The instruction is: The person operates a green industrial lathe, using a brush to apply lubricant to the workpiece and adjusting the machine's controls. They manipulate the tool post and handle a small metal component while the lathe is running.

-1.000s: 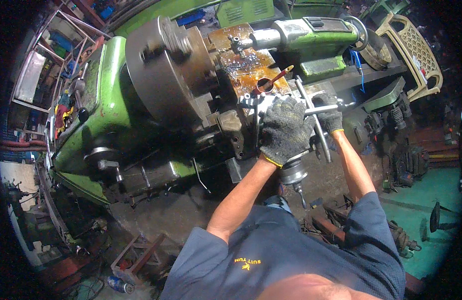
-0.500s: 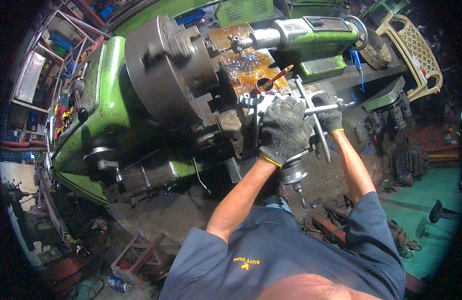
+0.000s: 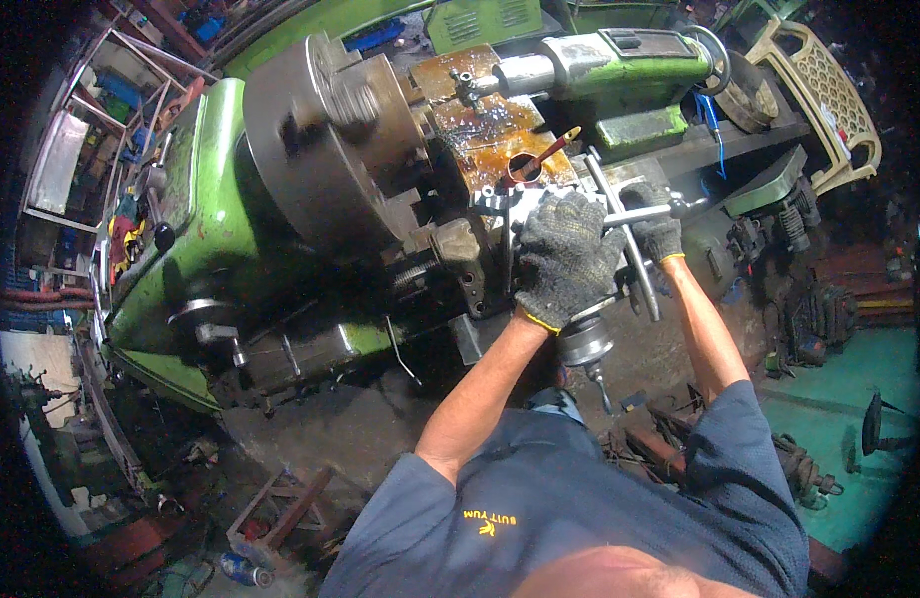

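Observation:
My left hand [image 3: 567,261], in a grey knit glove with a yellow cuff, lies over the tool post [image 3: 525,207] of a green lathe, its fingers bent down over the top. The thumb side is beside crossed metal handle bars [image 3: 622,235]. My right hand [image 3: 656,225], gloved alike, is closed around the handle bars' right side; a bar partly covers its fingers. Left of the hands is the big lathe chuck [image 3: 315,145], its jaws blurred. A red-brown cup [image 3: 525,170] with a brush [image 3: 557,147] in it stands just beyond my left hand.
An oily brown plate [image 3: 490,125] lies beyond the hands, beside the green tailstock [image 3: 629,75]. A handwheel [image 3: 586,344] hangs below my left wrist. A beige plastic chair [image 3: 818,95] stands far right. A metal frame [image 3: 285,508] and a can [image 3: 244,570] are on the floor, lower left.
The chuck's jaws show in a different blurred position. Both hands stay in nearly the same place; the whole view has shifted slightly.

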`<state>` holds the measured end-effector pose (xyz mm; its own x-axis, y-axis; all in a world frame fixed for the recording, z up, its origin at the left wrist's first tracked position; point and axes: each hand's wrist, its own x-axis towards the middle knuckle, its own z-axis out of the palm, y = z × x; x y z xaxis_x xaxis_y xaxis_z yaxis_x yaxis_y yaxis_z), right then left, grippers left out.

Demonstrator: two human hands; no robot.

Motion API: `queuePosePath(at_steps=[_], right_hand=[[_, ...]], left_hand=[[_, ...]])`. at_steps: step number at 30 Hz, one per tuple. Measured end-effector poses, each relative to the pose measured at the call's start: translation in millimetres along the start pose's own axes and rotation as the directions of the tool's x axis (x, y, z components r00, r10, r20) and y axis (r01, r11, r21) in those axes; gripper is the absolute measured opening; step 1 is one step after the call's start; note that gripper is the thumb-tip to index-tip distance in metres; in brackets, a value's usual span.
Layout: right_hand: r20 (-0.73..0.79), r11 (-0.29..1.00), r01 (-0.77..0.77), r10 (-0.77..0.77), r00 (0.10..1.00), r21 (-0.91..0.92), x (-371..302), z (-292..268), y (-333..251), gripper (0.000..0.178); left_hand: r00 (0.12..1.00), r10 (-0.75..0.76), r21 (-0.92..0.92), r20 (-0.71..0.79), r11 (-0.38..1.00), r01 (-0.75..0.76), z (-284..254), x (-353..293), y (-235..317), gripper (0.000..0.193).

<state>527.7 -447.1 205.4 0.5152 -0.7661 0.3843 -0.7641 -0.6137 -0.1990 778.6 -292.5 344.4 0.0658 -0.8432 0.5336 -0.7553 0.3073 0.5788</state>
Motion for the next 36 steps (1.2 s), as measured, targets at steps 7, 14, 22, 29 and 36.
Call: queuePosePath(at_steps=[7,14,22,29,36], right_hand=[[-0.042,0.999,0.018,-0.019,0.999,-0.027,0.9,-0.8,-0.6,0.033],[-0.017,1.0,0.024,-0.024,1.0,0.017,6.8,-14.9,-18.8,0.032],[-0.063,0.99,0.087,-0.094,0.994,-0.111,-4.8,2.9,-1.6,0.034],[-0.136,0.977,0.003,0.026,0.99,0.215,12.7,-29.8,-37.8,0.026],[-0.128,0.972,0.005,0.026,0.991,0.234,13.7,-22.3,-20.8,0.024]], left_hand=[[0.997,0.034,-0.048,-0.063,0.998,-0.037,5.5,1.1,-2.3,0.039],[0.999,0.013,-0.011,-0.034,1.0,-0.014,-0.4,0.5,-0.6,0.035],[0.996,0.048,-0.002,-0.078,0.999,-0.048,6.4,-3.3,-3.0,0.039],[0.998,0.015,0.023,-0.06,1.0,-0.013,5.4,1.0,-0.9,0.031],[0.986,0.07,0.027,-0.149,0.997,-0.066,11.6,5.8,-0.8,0.028]])
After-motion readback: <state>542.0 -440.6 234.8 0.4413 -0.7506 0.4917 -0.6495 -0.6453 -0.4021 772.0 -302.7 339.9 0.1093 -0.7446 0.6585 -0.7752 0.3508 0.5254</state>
